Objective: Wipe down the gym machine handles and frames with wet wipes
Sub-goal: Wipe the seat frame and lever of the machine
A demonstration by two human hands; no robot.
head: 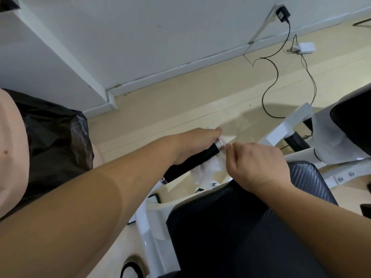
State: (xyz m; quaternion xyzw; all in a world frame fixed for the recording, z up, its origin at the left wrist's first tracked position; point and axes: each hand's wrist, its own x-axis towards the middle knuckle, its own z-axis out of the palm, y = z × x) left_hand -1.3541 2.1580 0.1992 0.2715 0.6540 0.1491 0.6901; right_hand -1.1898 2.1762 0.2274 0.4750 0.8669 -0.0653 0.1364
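The person's left hand [192, 145] is wrapped over the black foam handle with silver end rings [192, 162], so its grip is closed round the bar, near the far silver ring. The right hand [255, 163] has its fingers curled in a narrow grip, pinching the edge of the crumpled white wet wipe [208, 167]. The wipe hangs under and behind the handle, just beside the far ring.

What could go wrong? The wipe is held only by a small pinch. If the right hand tugs too fast, I think the wipe could slip out and drop to the tan floor [180, 109]. It looks bunched up too, so it might miss parts of the handle. The left hand covers part of the bar, and that part stays dirty unless the hand shifts along.

There is not much room. The black padded seat with a woven look [251, 227] sits right under the right wrist, and the white metal frame [281, 129] stands just past the handle's end. A black plastic bag [56, 133] is close on the left. Black cords [271, 87] lie on the floor by the wall, well apart from the hands. The open space is over the handle, toward the wall.
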